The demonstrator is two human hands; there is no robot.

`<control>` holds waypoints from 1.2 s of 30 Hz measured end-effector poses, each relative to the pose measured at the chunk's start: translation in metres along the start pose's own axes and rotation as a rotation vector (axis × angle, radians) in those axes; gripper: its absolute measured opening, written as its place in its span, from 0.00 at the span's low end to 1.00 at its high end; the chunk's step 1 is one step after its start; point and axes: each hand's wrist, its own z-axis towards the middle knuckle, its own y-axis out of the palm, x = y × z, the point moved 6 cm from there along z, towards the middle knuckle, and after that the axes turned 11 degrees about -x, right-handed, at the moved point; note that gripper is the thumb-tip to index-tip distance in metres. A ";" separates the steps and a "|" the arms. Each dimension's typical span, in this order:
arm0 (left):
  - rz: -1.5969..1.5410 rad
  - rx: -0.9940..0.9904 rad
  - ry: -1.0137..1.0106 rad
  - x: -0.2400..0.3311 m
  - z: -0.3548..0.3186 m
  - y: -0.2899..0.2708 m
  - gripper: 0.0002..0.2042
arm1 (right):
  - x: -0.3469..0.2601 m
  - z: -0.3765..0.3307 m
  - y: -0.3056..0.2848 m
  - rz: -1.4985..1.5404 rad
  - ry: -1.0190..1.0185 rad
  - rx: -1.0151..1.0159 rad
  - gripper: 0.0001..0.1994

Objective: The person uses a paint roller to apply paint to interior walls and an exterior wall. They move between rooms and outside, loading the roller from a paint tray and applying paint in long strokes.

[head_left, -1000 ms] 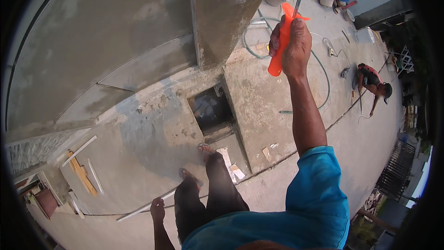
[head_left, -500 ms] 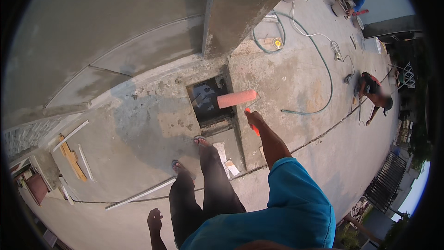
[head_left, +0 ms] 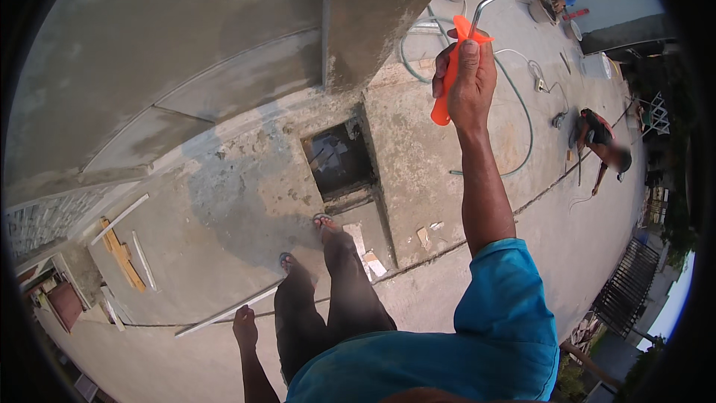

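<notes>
I have the right hand (head_left: 475, 89) with its fingers wrapped round the orange handle (head_left: 450, 89), the nearer of the 2 hands to it. The handle's long axis runs upward, leaning right, through that grip; its butt shows below the fingers, and the bent metal rod (head_left: 485, 1) leaves above them. The left hand (head_left: 245, 326) hangs well apart, below-left; I cannot tell whether its fingers are spread. A floor opening (head_left: 339, 162) lies between.

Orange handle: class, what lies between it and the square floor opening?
In the head view, only bare concrete shows between the orange handle, in the right hand, and the floor opening.
</notes>
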 end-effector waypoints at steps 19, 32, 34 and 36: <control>0.027 -0.142 -0.014 -0.176 -0.030 0.009 0.15 | 0.326 -0.595 0.016 -0.406 1.703 -0.429 0.29; 0.233 -0.606 0.284 -0.078 0.112 0.023 0.20 | 0.002 -0.034 0.000 0.247 0.160 -0.062 0.19; -0.557 -0.352 0.099 -0.088 0.101 0.018 0.21 | -0.096 0.068 -0.015 0.344 -0.145 -0.034 0.17; -0.289 -0.152 0.167 -0.065 0.063 0.003 0.17 | -0.179 0.145 -0.026 0.258 -0.325 -0.036 0.16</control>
